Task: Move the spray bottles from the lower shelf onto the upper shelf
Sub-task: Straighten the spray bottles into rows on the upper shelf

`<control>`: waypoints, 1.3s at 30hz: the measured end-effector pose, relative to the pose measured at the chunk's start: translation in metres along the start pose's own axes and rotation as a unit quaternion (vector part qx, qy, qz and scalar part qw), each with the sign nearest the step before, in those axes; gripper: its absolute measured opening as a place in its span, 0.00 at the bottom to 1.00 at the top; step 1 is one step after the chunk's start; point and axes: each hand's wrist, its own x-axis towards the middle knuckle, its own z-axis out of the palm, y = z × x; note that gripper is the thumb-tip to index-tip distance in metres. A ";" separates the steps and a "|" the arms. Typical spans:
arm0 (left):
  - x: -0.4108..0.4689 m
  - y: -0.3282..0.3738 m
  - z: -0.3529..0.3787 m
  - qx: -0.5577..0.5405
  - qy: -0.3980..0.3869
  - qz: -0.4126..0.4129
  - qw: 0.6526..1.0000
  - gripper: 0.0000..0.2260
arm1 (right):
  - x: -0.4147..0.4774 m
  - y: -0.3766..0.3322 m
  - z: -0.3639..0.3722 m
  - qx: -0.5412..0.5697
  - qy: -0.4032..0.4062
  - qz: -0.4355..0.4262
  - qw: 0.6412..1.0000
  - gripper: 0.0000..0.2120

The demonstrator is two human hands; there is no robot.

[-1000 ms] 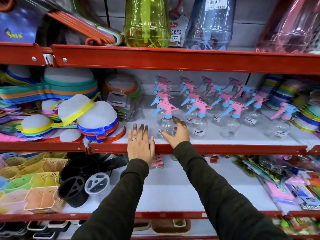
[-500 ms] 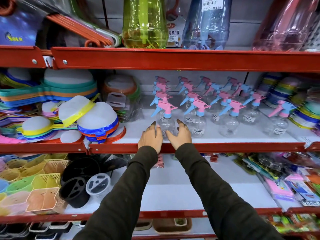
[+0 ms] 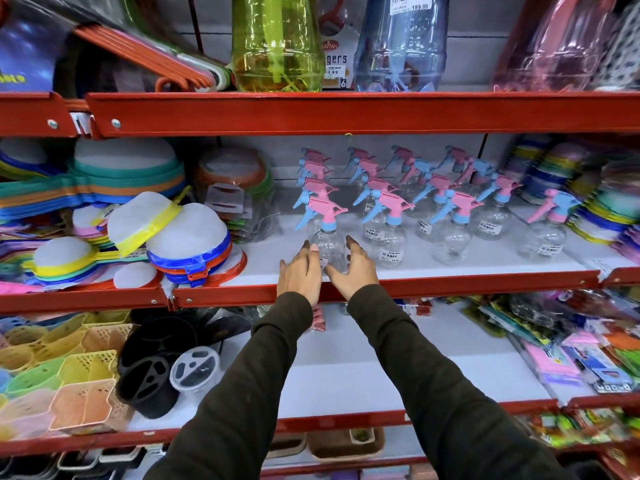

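Both hands reach over the red front edge of the upper shelf (image 3: 450,284), cupped around the nearest clear spray bottle (image 3: 327,242). The left hand (image 3: 300,273) has its fingers part-spread against the bottle's left side; the right hand (image 3: 354,268) curves loosely at its right side. The bottle stands upright near the shelf's front, with more spray bottles (image 3: 433,209) ranked behind and to the right. The white lower shelf (image 3: 363,368) lies beneath the forearms.

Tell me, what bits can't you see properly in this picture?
- Head view: the front spray bottle base is hidden by the left hand and right hand; grip unclear.
- Price stickers: print too small.
- Back-row bottles hidden by nearer ones.
- Green bottle top cut off by the frame.
- Right-edge goods blurred.
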 end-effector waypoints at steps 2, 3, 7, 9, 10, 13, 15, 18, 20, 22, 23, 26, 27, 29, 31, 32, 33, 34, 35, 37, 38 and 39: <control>-0.006 0.001 0.003 0.018 0.037 0.011 0.999 0.26 | -0.005 0.005 -0.003 0.012 0.026 -0.021 0.999 0.37; -0.011 0.001 0.005 0.025 0.067 0.016 0.997 0.25 | -0.008 0.008 -0.006 0.025 0.041 -0.037 0.998 0.35; -0.029 0.008 0.020 0.027 0.184 0.023 0.982 0.20 | -0.021 0.020 -0.026 0.080 0.105 -0.073 0.989 0.25; -0.036 0.016 0.031 0.014 0.230 0.032 0.973 0.17 | -0.024 0.028 -0.040 0.094 0.142 -0.086 0.982 0.21; -0.039 0.020 0.036 0.011 0.246 0.043 0.968 0.17 | -0.025 0.032 -0.047 0.099 0.157 -0.095 0.978 0.20; -0.049 0.036 0.057 -0.009 0.241 0.080 0.967 0.15 | -0.027 0.045 -0.072 0.106 0.178 -0.098 0.973 0.20; -0.050 0.048 0.070 -0.023 0.203 0.092 0.975 0.18 | -0.023 0.054 -0.087 0.109 0.176 -0.077 0.975 0.21; -0.042 0.067 0.086 -0.013 0.122 0.075 0.990 0.23 | -0.011 0.062 -0.108 0.094 0.127 -0.034 0.987 0.25; -0.032 0.078 0.089 -0.029 0.059 0.037 0.997 0.25 | -0.001 0.063 -0.117 0.060 0.077 -0.014 0.995 0.30; -0.022 0.087 0.089 -0.062 0.011 0.011 0.998 0.27 | 0.007 0.064 -0.124 0.029 0.037 -0.006 0.999 0.33; -0.017 0.091 0.089 -0.068 -0.002 0.005 0.998 0.27 | 0.011 0.064 -0.126 0.024 0.017 -0.002 1.000 0.34; -0.006 0.096 0.092 -0.079 -0.023 -0.020 0.996 0.27 | 0.019 0.065 -0.129 0.012 -0.044 0.013 0.999 0.33; -0.005 0.096 0.093 -0.089 -0.026 -0.027 0.995 0.27 | 0.021 0.065 -0.129 0.002 -0.057 0.011 0.998 0.32; -0.004 0.095 0.097 -0.100 -0.022 -0.032 0.994 0.27 | 0.023 0.067 -0.126 -0.006 -0.069 0.004 0.998 0.30; -0.004 0.092 0.099 -0.092 -0.014 -0.027 0.995 0.27 | 0.022 0.069 -0.122 -0.005 -0.067 -0.005 0.998 0.30; -0.003 0.091 0.100 -0.090 -0.011 -0.023 0.996 0.27 | 0.022 0.070 -0.121 -0.003 -0.064 -0.007 0.998 0.30; -0.003 0.090 0.102 -0.093 -0.006 -0.018 0.995 0.27 | 0.021 0.072 -0.120 0.000 -0.059 -0.009 0.998 0.30; -0.004 0.089 0.103 -0.100 -0.001 -0.015 0.995 0.26 | 0.021 0.073 -0.119 0.005 -0.056 -0.010 0.998 0.30; -0.005 0.088 0.104 -0.111 0.006 -0.012 0.994 0.26 | 0.021 0.074 -0.119 0.009 -0.054 -0.012 0.998 0.30; -0.008 0.087 0.107 -0.129 0.016 -0.008 0.992 0.27 | 0.021 0.076 -0.119 0.016 -0.051 -0.014 0.998 0.30; -0.009 0.086 0.108 -0.130 0.020 -0.007 0.991 0.27 | 0.021 0.076 -0.119 0.017 -0.050 -0.014 0.998 0.30; -0.009 0.085 0.109 -0.130 0.024 -0.006 0.991 0.26 | 0.021 0.076 -0.119 0.016 -0.049 -0.016 0.999 0.30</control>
